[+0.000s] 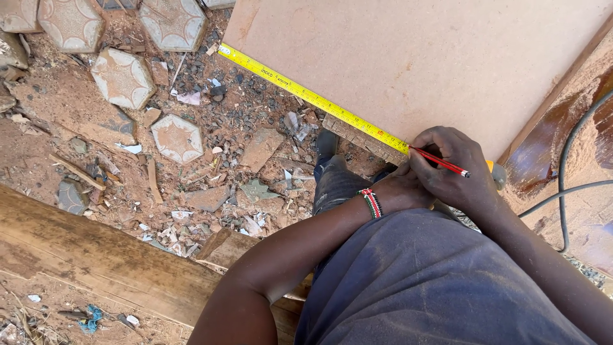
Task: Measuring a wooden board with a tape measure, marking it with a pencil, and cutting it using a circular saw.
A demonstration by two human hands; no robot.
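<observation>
Both arms reach forward and meet low in front of the body. The right hand (456,171) is curled in a writing grip, knuckles up. The left hand (399,188) lies mostly hidden beneath it, its wrist bent, elbow pushed out left.

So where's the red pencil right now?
In the head view, the pencil is right of centre, gripped in the right hand, its tip touching the yellow tape at the near edge of the board.
</observation>
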